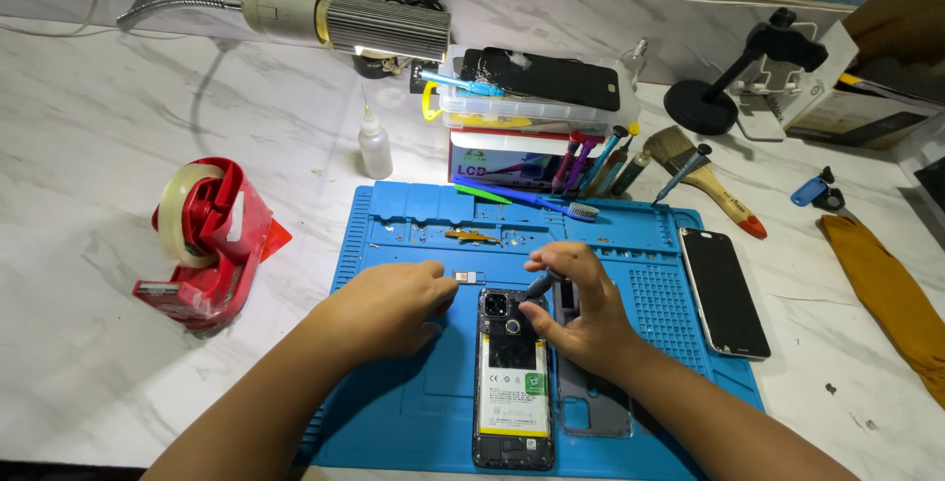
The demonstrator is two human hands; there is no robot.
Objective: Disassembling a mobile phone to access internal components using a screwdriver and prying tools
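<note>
Two hands are shown over an opened phone [513,383] lying on the blue mat [394,412]. A screwdriver [539,286] is pinched in the right hand [576,319]; the left hand [394,309], loosely curled, grasps nothing. A slipped tip could scratch the camera or board.

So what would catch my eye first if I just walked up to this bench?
Probably the opened phone lying on the blue mat at the centre, its back off. The left hand rests beside it while the right hand holds a small tool to its top. After that, the red tape dispenser at the left and the lamp shining down from the top.
</note>
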